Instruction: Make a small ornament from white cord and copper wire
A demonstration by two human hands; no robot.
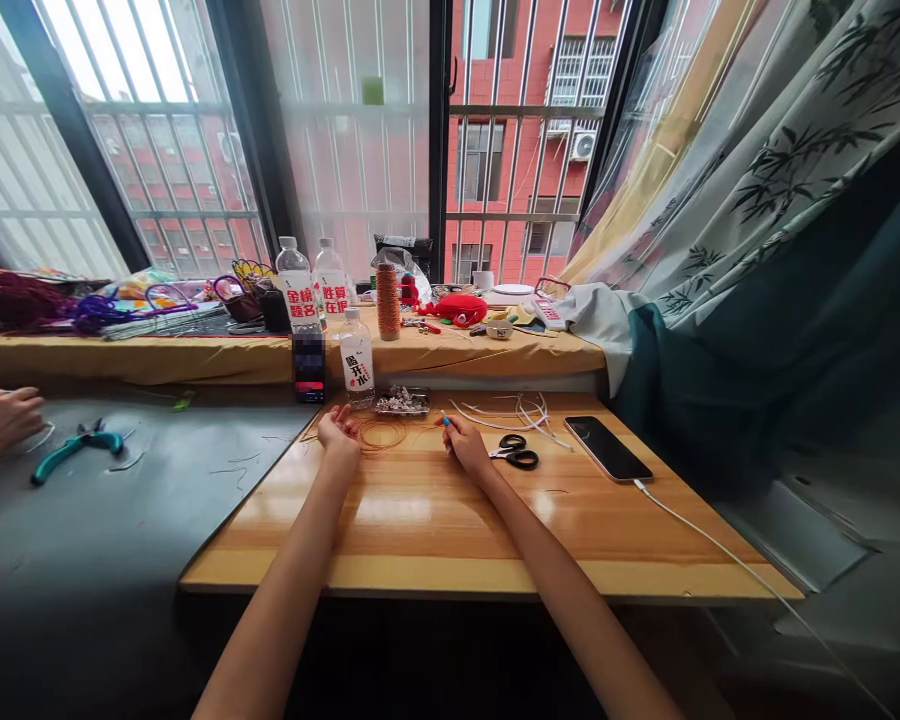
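My left hand [339, 432] is over the wooden table with its fingers curled at a thin brown thread [381, 434]. The thread lies in loose loops just right of those fingers. My right hand [465, 448] is closed in a pinch on a small blue-tipped object [445, 421], whose kind I cannot make out. A fine strand runs toward it from the loops. Black-handled scissors [521, 452] lie right of my right hand. Behind my hands sits a clear tray [403, 401] of small pale pieces.
White cords [529, 412] and a phone [607, 447] with a charging cable lie to the right. A water bottle [357, 360] and an upright phone [309, 368] stand behind. The ledge holds a brown thread spool [388, 302]. At left, another person's hand [4, 420] is near teal pliers [79, 452].
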